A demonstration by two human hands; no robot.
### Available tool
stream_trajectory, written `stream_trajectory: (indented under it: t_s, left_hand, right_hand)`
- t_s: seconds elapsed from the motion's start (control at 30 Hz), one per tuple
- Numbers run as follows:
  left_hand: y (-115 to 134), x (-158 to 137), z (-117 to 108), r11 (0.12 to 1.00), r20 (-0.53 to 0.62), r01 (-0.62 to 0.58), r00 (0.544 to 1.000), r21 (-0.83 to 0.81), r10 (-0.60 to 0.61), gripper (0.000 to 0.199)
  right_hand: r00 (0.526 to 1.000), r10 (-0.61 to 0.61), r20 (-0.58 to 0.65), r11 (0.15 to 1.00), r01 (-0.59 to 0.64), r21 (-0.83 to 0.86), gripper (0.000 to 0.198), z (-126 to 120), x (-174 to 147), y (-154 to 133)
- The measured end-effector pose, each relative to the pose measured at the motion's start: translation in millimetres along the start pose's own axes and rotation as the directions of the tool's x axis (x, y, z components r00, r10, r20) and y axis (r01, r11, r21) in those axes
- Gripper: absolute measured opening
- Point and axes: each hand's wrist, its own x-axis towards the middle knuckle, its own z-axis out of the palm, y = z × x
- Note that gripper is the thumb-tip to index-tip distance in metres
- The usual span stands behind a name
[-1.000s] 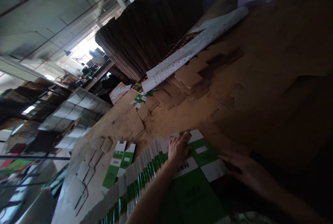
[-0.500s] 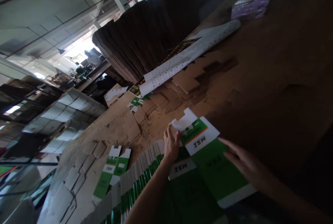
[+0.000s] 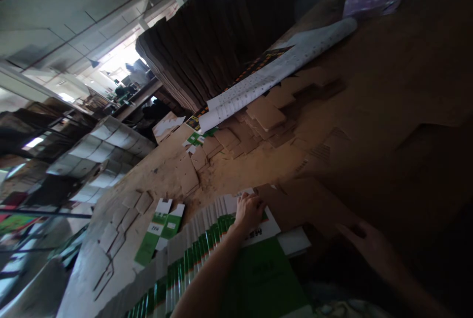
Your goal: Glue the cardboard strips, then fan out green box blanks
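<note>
My left hand (image 3: 249, 212) lies with curled fingers on the top end of a flat green and white carton (image 3: 264, 268), gripping it near its printed white band. That carton rests at the near end of a fanned row of similar flat cartons (image 3: 195, 246). To the right spreads a plain brown cardboard panel (image 3: 308, 202), with a white flap (image 3: 294, 243) below it. My right hand (image 3: 364, 241) is at the panel's right end, fingers stretched out and apart; dim light hides whether they touch it.
Two green and white cartons (image 3: 158, 234) lie left of the row. Brown cardboard pieces (image 3: 266, 113) and a rolled printed sheet (image 3: 254, 91) lie farther back. Behind stands a tall cardboard stack (image 3: 192, 56). A purple plastic-wrapped pack (image 3: 373, 0) sits at the far right.
The green and white carton between my hands no longer shows its raised printed face; brown cardboard shows there now. My right hand has moved slightly right and down, my left stays close by.
</note>
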Motion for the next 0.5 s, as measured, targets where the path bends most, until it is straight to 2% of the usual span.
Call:
stream_trajectory:
  t_s: [0.03,0.1,0.17,0.23,0.33,0.43,0.5]
  left_hand:
    - [0.2,-1.3,-1.2,1.0,0.003,0.007,1.0,0.002,-0.007,0.028]
    - [0.1,-2.9,-1.8,1.0,0.008,0.009,1.0,-0.01,-0.009,0.036]
    - [-1.0,-3.6,-0.3,1.0,0.01,0.013,1.0,-0.025,-0.013,0.039]
    - [-2.8,-3.8,2.3,1.0,0.018,0.02,1.0,-0.016,-0.02,0.035]
    - [-4.9,-4.9,5.7,1.0,0.039,0.002,0.999,0.021,-0.003,0.033]
    - [-4.9,-6.3,6.8,0.999,0.049,-0.02,0.999,0.041,0.018,0.035]
    - [-4.0,-6.7,6.3,0.998,0.061,-0.021,0.998,0.053,0.018,0.036]
  right_hand:
    - [0.999,-0.036,0.006,0.999,0.036,-0.009,0.043,2.2,1.0,-0.3]
    - [0.978,-0.15,0.145,0.989,0.151,0.0,0.045,15.5,-1.7,-4.6]
    - [0.896,-0.315,0.314,0.948,0.314,0.056,0.049,34.8,-7.1,-7.7]
    - [0.81,-0.409,0.42,0.907,0.41,0.093,0.049,53.7,-11.2,-6.0]
    - [0.76,-0.463,0.456,0.869,0.49,0.067,0.045,71.4,-11.2,1.2]
    - [0.725,-0.504,0.47,0.822,0.57,0.001,0.044,69.5,-5.0,8.2]
    - [0.746,-0.486,0.454,0.793,0.596,-0.131,0.044,55.2,2.2,15.8]
